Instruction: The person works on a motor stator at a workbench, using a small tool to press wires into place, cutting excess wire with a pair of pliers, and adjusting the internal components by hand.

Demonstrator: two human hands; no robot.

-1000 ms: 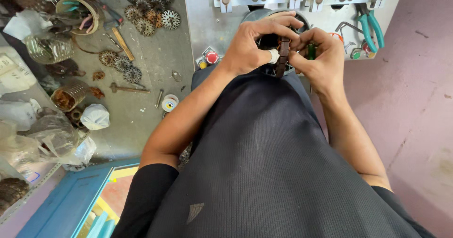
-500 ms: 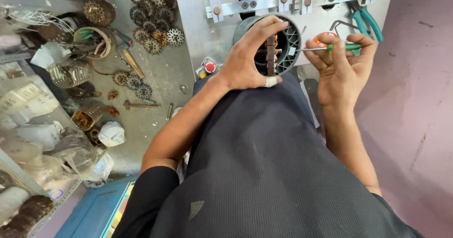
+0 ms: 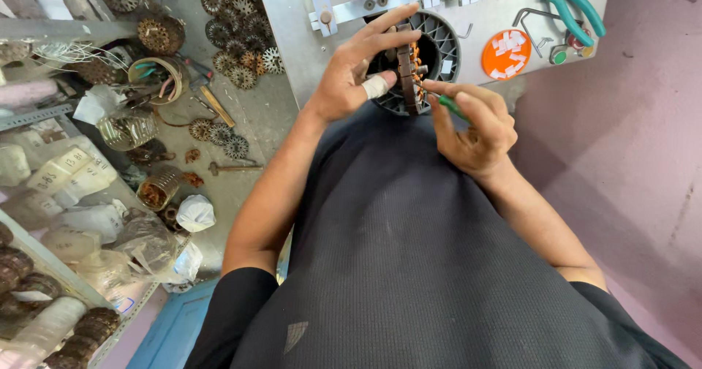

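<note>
Brown stator core [image 3: 406, 76], ring-shaped, copper windings showing at the upper rim, held on edge, edge-on to camera, in front of round black slotted housing [image 3: 442, 43]. Thin green-handled tool [image 3: 452, 107], tip touching the core's right face.

The right hand [image 3: 474, 124] hides most of a thin green tool [image 3: 452, 108]; green-handled pliers [image 3: 578, 5] are cut off by the top edge.

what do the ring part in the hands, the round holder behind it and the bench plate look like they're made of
Ring part: dark brown stacked metal by its look, with orange copper-like windings at the rim. Left hand holds it edge-on; right hand holds a green-handled tool against it.
Round holder: dull dark grey ribbed, probably moulded plastic.
Bench plate: bare grey sheet metal, matte and scuffed.
</note>
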